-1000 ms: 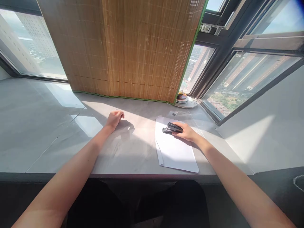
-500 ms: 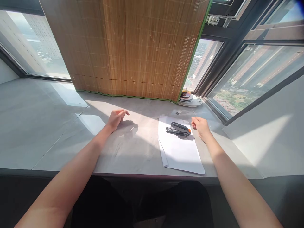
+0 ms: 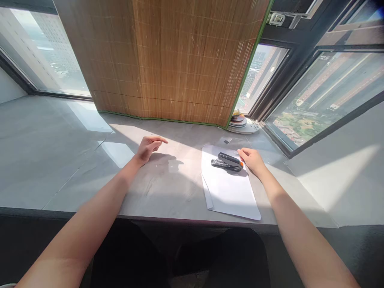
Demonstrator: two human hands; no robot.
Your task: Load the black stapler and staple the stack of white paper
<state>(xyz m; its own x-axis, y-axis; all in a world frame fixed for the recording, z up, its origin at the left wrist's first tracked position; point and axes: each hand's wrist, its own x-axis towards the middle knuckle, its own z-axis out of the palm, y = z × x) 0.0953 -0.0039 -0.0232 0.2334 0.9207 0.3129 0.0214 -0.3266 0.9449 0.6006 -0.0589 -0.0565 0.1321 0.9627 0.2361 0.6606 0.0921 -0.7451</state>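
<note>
On the right of the sill, a black stapler (image 3: 227, 162) with an orange end lies across several sheets of white paper (image 3: 229, 192). My right hand (image 3: 251, 159) is at the paper's upper right edge, thumb and index finger closed together beside a small strip that looks like staples (image 3: 236, 153). Whether the fingertips pinch that strip is too small to tell. My left hand (image 3: 147, 149) rests on the sill left of the paper, index finger stretched out and the other fingers bent, with nothing visible in it. A pale squarish patch (image 3: 174, 166) shows in its shadow.
Behind the paper lies a small dark piece (image 3: 226, 141) in what looks like clear wrapping. A stack of plates (image 3: 241, 125) stands in the back right corner. The bamboo blind (image 3: 168, 64) hangs low over the sill (image 3: 162, 196). Windows (image 3: 324, 92) close off the right side.
My right hand has moved left to the paper's edge by the small strip. My left index finger has straightened, and a pale patch now shows in the shadow. The view has shifted slightly.
</note>
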